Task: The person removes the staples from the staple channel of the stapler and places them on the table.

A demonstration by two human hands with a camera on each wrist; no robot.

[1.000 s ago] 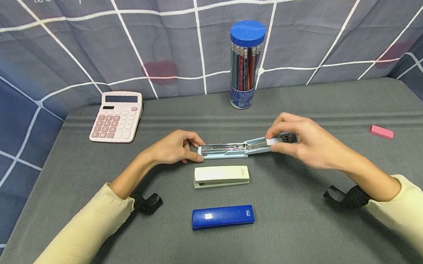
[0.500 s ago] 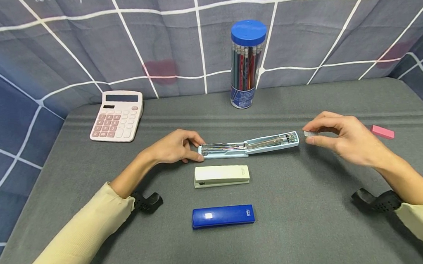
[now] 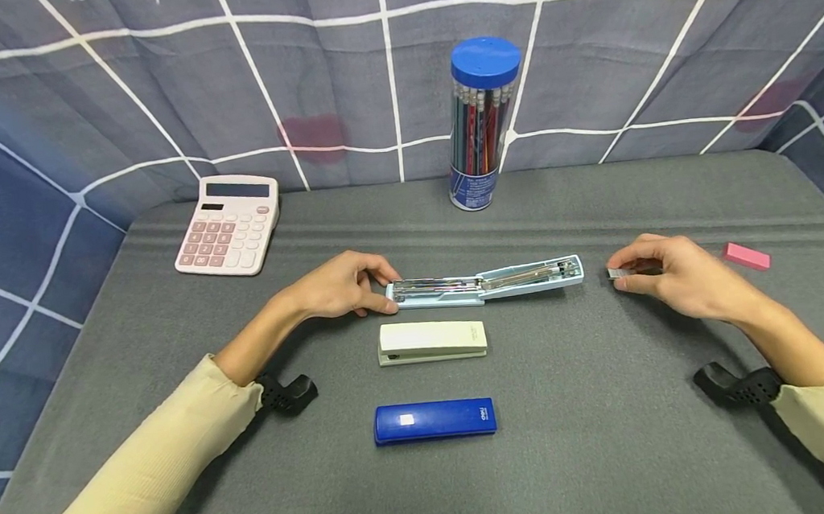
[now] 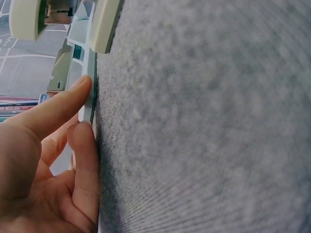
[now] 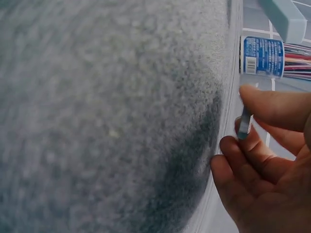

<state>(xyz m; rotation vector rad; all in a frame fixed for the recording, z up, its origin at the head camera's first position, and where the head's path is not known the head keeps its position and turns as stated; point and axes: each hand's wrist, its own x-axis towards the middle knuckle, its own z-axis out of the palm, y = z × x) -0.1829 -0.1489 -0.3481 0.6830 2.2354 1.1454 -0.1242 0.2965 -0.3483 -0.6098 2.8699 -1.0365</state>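
Observation:
A light blue stapler lies unfolded lengthwise on the table, its metal insides facing up. My left hand holds the left end of its base between thumb and fingers; the left wrist view shows the thumb along the edge of that base. Off the stapler's right end, my right hand pinches a short silver strip of staples low over the table. Seen from the right wrist, the strip sits between thumb and fingertips, with part of it hidden.
Nearer the body lie a cream stapler and a dark blue stapler. Right of the right hand is a pink eraser. A pencil tub and a pink-white calculator stand along the back by the curtain.
My right hand has moved right, away from the unfolded stapler, carrying the staple strip, and then come lower toward the table. My left hand has stayed on the stapler's left end.

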